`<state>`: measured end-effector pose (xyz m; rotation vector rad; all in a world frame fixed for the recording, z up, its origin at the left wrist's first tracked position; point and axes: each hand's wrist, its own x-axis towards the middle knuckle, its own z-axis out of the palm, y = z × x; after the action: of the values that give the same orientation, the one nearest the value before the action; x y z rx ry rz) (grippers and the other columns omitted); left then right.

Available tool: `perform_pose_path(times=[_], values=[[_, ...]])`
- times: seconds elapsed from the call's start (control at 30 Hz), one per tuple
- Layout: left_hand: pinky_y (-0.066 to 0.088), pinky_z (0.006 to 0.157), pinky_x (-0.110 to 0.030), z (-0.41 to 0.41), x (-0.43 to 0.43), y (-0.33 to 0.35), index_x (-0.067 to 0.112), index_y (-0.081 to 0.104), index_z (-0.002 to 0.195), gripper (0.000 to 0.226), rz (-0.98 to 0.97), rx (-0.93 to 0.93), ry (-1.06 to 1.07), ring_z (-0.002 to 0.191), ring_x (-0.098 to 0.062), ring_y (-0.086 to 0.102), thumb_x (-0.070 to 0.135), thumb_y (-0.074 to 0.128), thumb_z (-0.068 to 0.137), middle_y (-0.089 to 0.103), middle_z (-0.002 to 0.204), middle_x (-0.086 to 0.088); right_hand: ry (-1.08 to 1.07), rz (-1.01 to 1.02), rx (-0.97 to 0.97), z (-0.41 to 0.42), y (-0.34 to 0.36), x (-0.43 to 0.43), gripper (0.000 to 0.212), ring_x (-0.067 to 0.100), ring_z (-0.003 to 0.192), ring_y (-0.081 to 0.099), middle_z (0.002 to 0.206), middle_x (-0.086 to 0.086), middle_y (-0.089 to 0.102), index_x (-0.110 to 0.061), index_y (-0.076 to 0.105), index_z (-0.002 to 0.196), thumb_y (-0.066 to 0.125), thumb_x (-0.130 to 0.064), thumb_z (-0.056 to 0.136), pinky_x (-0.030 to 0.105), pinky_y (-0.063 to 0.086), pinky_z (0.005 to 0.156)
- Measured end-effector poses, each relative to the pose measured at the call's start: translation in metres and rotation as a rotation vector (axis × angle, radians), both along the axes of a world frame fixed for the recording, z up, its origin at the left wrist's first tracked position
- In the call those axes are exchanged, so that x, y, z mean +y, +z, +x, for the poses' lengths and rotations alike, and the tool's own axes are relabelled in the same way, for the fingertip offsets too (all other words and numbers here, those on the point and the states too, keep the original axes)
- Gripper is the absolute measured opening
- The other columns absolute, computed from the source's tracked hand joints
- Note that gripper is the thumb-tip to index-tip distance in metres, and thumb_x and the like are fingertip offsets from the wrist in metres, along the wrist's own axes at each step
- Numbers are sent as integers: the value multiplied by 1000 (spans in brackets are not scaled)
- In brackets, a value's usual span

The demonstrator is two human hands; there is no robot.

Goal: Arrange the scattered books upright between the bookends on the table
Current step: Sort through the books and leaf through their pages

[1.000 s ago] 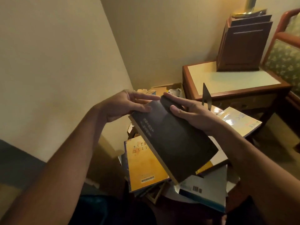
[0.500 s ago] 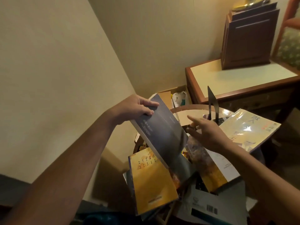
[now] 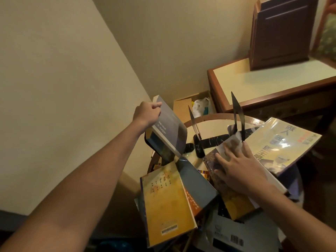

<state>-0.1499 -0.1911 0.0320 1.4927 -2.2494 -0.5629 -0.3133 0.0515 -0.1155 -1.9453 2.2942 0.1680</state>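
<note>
My left hand (image 3: 147, 113) grips the top edge of a dark grey book (image 3: 169, 130), which stands tilted at the left side of the small round table (image 3: 214, 118). Two black bookends stand on that table: the left bookend (image 3: 195, 124) just right of the grey book, the right bookend (image 3: 238, 115) further right. My right hand (image 3: 238, 166) lies flat with spread fingers on a brown-and-yellow book (image 3: 227, 190) below the right bookend. A yellow book (image 3: 165, 202) lies flat at the near left. A large glossy book (image 3: 283, 142) lies at the right.
A wooden side table (image 3: 269, 79) with a dark wooden box (image 3: 280, 31) stands at the back right. A cardboard box (image 3: 183, 106) with a plastic bag sits in the corner behind the round table. More books and a barcoded white book (image 3: 234, 237) pile up near me. The wall is close on the left.
My left hand has carried the grey book forward and down to the table beside the left bookend. My right hand let go of it and now presses on the brown-and-yellow book.
</note>
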Motion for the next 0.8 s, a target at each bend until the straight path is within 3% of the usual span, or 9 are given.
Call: perform_pose_path(times=[0.1,0.23,0.43,0.5,0.57,0.63,0.8], values=[[53,99,-35,-3,-2,-6,24,65,134,39,-70,-61,-7,117,-19,63,19,56,95,65,135,2,12,-3,8,0,-3,0,99,45,152,-1,167,12,10,-28,9,160,-25,-62,73,62,-7,120],[51,97,-38,0,-1,-23,29,63,135,38,-154,-247,-7,118,-26,62,26,52,99,65,135,0,15,-16,-2,-1,-5,-1,98,46,152,1,167,12,13,-27,12,160,-23,-63,76,62,-7,120],[28,100,-43,16,6,-71,37,59,139,39,-248,-439,30,117,-23,54,31,43,104,66,128,-5,16,-31,17,-1,-6,-1,98,45,152,-1,167,14,7,-27,8,161,-24,-61,75,63,-7,119],[28,101,-44,21,7,-84,37,55,142,41,-313,-471,4,129,-23,46,31,44,103,57,142,-9,20,-34,20,-1,-7,-2,96,46,152,0,167,14,8,-26,9,161,-23,-61,77,63,-9,119],[28,109,-51,25,8,-90,35,48,147,47,-408,-546,-41,146,-28,30,30,47,101,35,161,-10,22,-32,31,-1,-8,-2,95,46,152,0,167,14,9,-27,8,161,-23,-61,77,63,-8,119],[27,114,-55,26,8,-91,32,38,154,57,-428,-593,-73,153,-30,18,30,51,99,19,167,-9,19,-29,35,0,-8,-1,94,45,152,0,167,13,9,-27,8,160,-23,-62,78,63,-8,119],[33,115,-53,31,3,-91,30,22,159,72,-392,-560,-112,153,-32,18,35,57,97,16,168,-9,6,-23,36,1,-6,-1,91,45,152,-1,167,13,8,-27,8,160,-20,-62,82,63,-8,120]])
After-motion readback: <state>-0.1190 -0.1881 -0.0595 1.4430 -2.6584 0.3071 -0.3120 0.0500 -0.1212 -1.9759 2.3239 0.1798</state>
